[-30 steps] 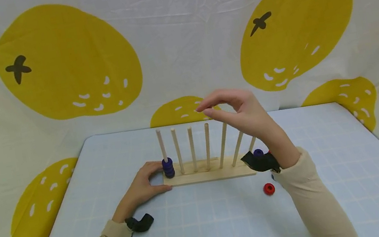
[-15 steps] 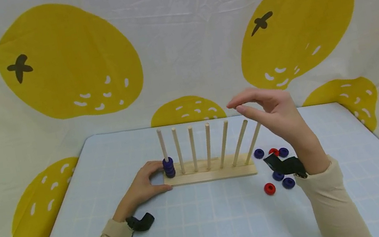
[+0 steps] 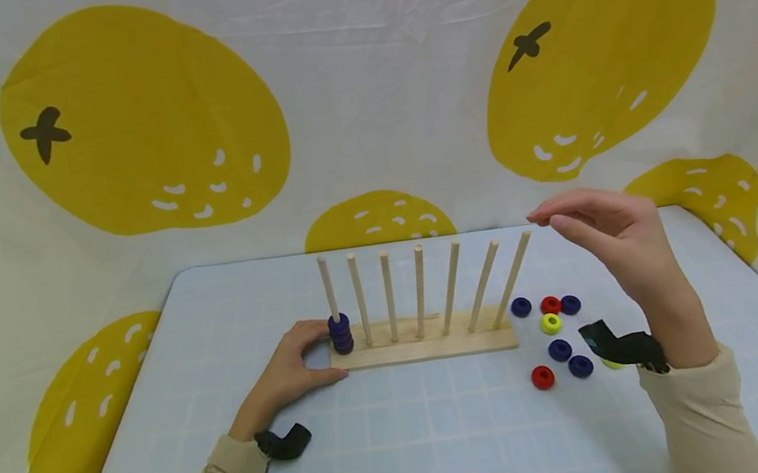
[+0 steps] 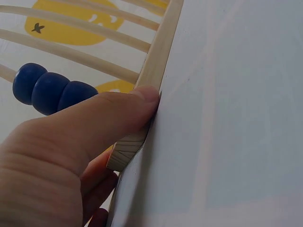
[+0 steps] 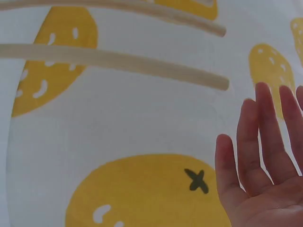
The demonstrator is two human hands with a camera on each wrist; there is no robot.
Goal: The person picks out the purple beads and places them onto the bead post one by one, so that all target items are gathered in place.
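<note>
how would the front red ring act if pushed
The front red ring lies flat, so it would probably slide rather than roll. Its round outline suggests it could roll if stood on edge. Much smaller than the wooden rack, it's likely light.

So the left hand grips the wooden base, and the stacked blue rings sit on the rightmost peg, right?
Not quite: the head view shows the stacked blue rings on the leftmost peg. The left hand does grip the wooden base.
</note>
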